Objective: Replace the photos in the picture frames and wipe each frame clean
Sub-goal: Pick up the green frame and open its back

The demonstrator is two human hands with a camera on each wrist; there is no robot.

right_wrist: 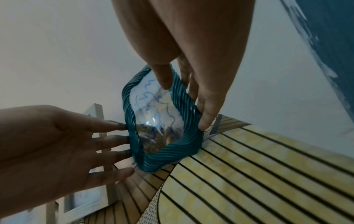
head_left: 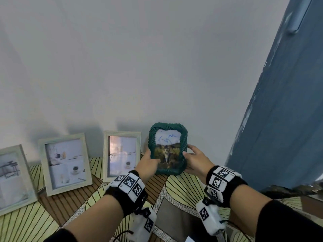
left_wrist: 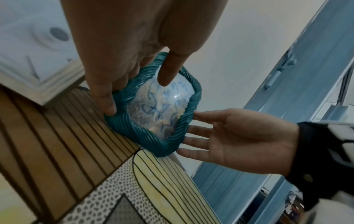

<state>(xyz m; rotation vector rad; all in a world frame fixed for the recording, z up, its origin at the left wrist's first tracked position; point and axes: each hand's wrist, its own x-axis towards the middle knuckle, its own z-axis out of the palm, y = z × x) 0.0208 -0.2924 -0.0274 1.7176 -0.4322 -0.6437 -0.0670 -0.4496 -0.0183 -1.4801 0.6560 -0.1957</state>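
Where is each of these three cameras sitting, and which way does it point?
Head: on the head, facing forward and down at the green frame; both forearms show.
Left wrist: along the left hand toward the frame; the right hand shows too.
Right wrist: along the right hand, facing the left.
All three share the frame.

I find no words, brands or numbers that I can read. The only signs are the square black-and-white coded markers (head_left: 130, 182) on the bands around both wrists, which carry no letters. On the glass of the teal frame (head_left: 167, 149), toward its top edge, I see loose blue pen scribbles (head_left: 168, 137); they form no letter or digit I can make out.
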